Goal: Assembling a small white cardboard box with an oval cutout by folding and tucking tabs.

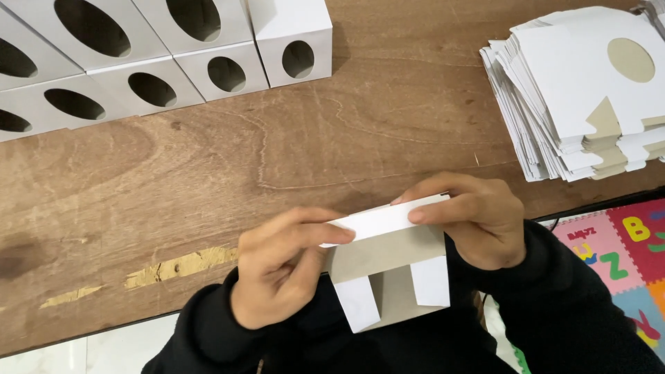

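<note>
A half-folded white cardboard box (388, 260) with a grey inner side is held over the near edge of the wooden table (291, 145). My left hand (280, 266) pinches the left end of its white top flap between thumb and fingers. My right hand (474, 218) grips the right end of the same flap. Two white side flaps hang down toward me below the grey panel. Both arms wear black sleeves.
Several finished white boxes with oval holes (138, 55) stand in rows at the far left. A stack of flat white box blanks (585, 90) lies at the far right. A colourful foam mat (623, 256) covers the floor at the right.
</note>
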